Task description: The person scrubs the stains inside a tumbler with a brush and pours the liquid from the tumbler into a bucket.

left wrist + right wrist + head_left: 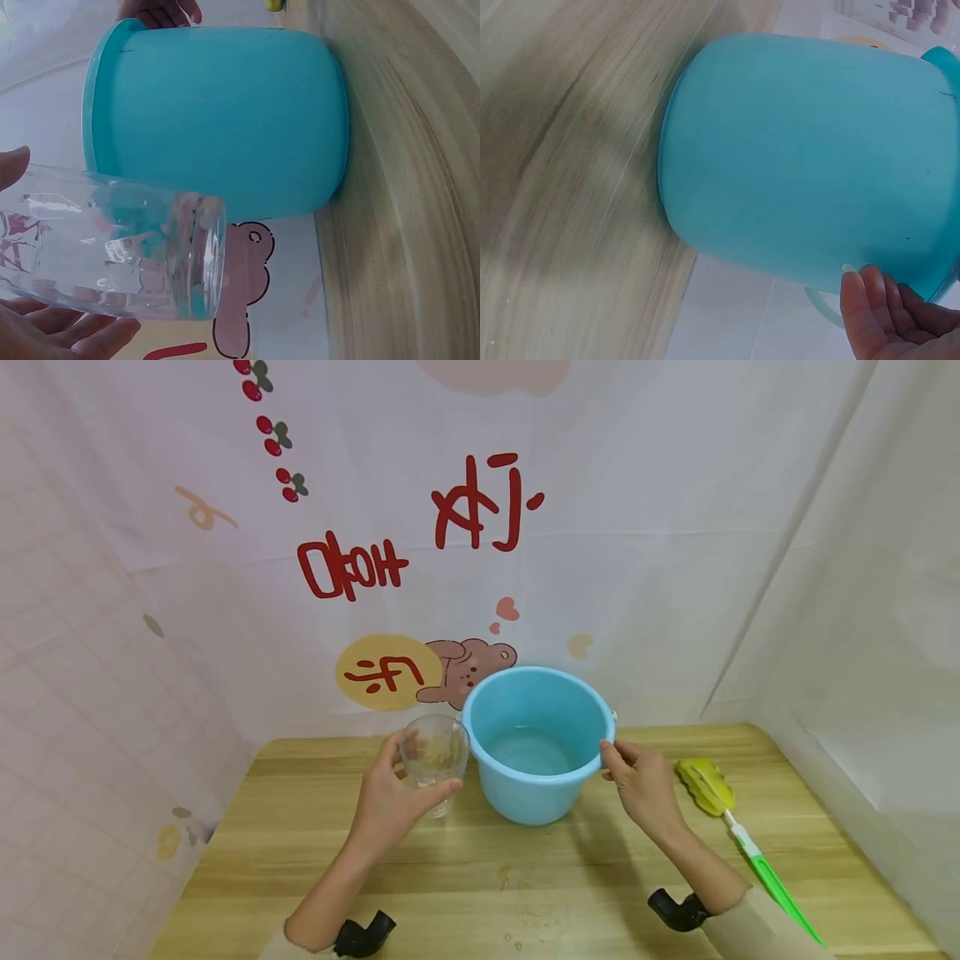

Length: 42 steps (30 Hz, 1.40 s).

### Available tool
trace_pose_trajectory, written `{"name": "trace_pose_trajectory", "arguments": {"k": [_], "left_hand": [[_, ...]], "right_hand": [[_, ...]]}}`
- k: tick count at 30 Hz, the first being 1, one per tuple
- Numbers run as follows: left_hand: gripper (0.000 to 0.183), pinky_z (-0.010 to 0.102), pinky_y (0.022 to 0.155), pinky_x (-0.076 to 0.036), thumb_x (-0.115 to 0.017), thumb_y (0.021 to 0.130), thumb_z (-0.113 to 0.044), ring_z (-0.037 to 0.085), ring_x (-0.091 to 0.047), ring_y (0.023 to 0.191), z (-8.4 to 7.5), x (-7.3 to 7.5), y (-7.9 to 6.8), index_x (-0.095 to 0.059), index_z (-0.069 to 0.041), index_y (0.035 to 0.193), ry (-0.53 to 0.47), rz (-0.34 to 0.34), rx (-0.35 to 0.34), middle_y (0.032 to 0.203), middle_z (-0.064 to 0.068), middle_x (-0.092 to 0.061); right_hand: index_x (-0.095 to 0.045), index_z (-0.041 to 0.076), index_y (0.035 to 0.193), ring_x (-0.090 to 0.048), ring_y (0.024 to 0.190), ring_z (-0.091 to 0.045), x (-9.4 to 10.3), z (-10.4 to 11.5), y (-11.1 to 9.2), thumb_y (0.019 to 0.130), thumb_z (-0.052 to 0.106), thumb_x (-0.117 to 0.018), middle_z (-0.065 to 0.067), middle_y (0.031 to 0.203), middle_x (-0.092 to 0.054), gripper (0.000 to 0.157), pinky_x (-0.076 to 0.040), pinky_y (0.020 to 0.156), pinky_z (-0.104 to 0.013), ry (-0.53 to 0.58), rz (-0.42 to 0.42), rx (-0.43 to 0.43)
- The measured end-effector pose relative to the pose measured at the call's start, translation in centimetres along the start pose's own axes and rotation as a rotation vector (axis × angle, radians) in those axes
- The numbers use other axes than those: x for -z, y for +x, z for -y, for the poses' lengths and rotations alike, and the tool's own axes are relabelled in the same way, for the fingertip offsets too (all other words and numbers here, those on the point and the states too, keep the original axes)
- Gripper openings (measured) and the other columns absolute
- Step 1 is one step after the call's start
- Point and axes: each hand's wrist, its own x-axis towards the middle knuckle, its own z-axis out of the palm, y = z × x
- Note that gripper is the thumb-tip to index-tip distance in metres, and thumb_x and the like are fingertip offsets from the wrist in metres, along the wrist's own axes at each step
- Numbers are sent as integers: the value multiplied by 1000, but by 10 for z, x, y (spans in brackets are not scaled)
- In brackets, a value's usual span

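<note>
A clear cup [435,750] is in my left hand [392,802], with thumb and fingers around its sides. In the left wrist view the cup [112,244] is raised off the table, its thick base towards the wood. Just right of it, the light blue bucket [531,797] stands on the table with some water [528,750] inside. My right hand [647,783] grips the bucket's rim on the right side, thumb on top. From the right wrist view, its fingers [877,300] curl beneath that rim, against the outer wall.
A cleaning brush [776,885] with a yellow sponge head and green handle lies at the table's right. Wet spots mark the wooden table [420,893] in front of the bucket. A printed white cloth [637,568] hangs behind, with further cloth walls at both sides.
</note>
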Motion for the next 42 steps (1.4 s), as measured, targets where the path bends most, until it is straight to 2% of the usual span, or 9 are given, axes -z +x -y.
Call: {"name": "trace_pose_trajectory", "arguments": {"k": [8, 13, 21, 25, 28, 32, 42], "left_hand": [[85, 53, 98, -53, -97, 75, -27, 25, -57, 119, 0, 1, 10, -52, -14, 145, -6, -58, -21, 127, 8, -64], [87, 51, 95, -53, -97, 76, -29, 25, -57, 118, -2, 5, 17, -50, -13, 147, -11, -53, -21, 129, 8, -64], [84, 51, 97, -52, -95, 78, -31, 25, -56, 119, -8, 11, 29, -51, -10, 146, -24, -64, -9, 131, 9, -63], [85, 50, 98, -49, -95, 78, -32, 24, -55, 119, -10, 12, 32, -50, -9, 146, -44, -69, 2, 131, 6, -61], [85, 51, 96, -51, -95, 78, -31, 24, -55, 118, -13, 13, 34, -50, -8, 146, -44, -84, -3, 128, 7, -62], [84, 52, 95, -53, -95, 79, -30, 26, -56, 119, -15, 12, 37, -50, -6, 146, -36, -100, -23, 129, 11, -62], [86, 51, 97, -49, -95, 79, -31, 25, -55, 120, -23, 6, 45, -52, -11, 151, -46, -113, -80, 139, 7, -61]], "right_hand": [[-71, -6, 127, -76, 89, -36, -1, -2, -1, 109, 31, -58, -20, 103, -77, 43, -63, 76, -41, -5, -5, 6], [-72, -6, 126, -76, 88, -34, -1, -4, 1, 109, 30, -59, -21, 104, -77, 42, -63, 75, -39, -12, -7, 8], [-69, -6, 130, -75, 93, -40, -1, -4, 4, 109, 31, -58, -25, 114, -74, 44, -62, 75, -37, 11, -1, -12], [-70, -7, 130, -75, 93, -41, 0, -6, 3, 109, 29, -58, -25, 114, -74, 42, -63, 75, -37, 10, -4, -12], [-71, -6, 128, -75, 92, -40, 0, -6, 4, 109, 29, -58, -24, 111, -75, 41, -62, 75, -35, 7, -8, 0], [-72, -6, 126, -76, 89, -37, -1, -6, 5, 109, 29, -59, -22, 107, -76, 41, -62, 74, -34, 13, -9, 16], [-73, -7, 123, -77, 86, -32, -2, -6, 6, 109, 28, -59, -21, 103, -77, 40, -63, 73, -34, 15, -14, 31]]}}
